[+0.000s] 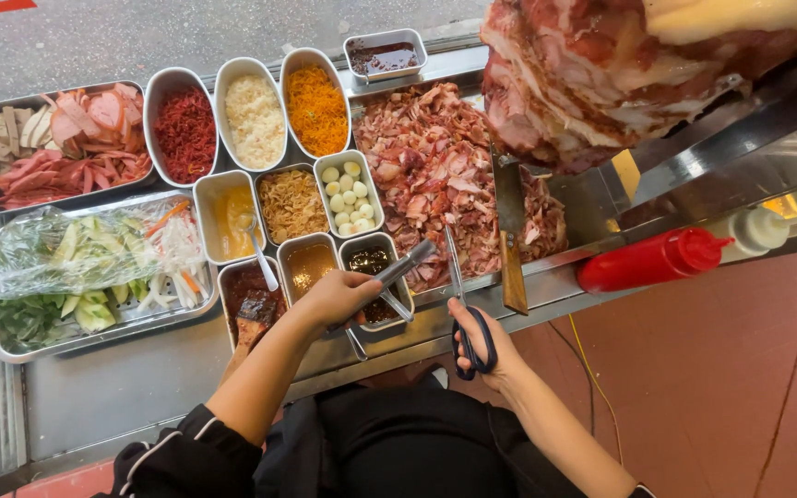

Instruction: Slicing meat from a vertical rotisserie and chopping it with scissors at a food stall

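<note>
Two stiff metal tools are gripped: tongs (pixel 397 275) by left hand (pixel 339 297), scissors (pixel 461 300) by right hand (pixel 481 339), fingers through loops; soft, greasy meat (pixel 435 175) lies at twelve o'clock.

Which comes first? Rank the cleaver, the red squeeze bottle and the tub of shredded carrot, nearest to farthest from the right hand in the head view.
From the right hand, holding scissors:
1. cleaver, just above it on the meat tray's edge.
2. red squeeze bottle, off to the right.
3. tub of shredded carrot, far upper left.
</note>
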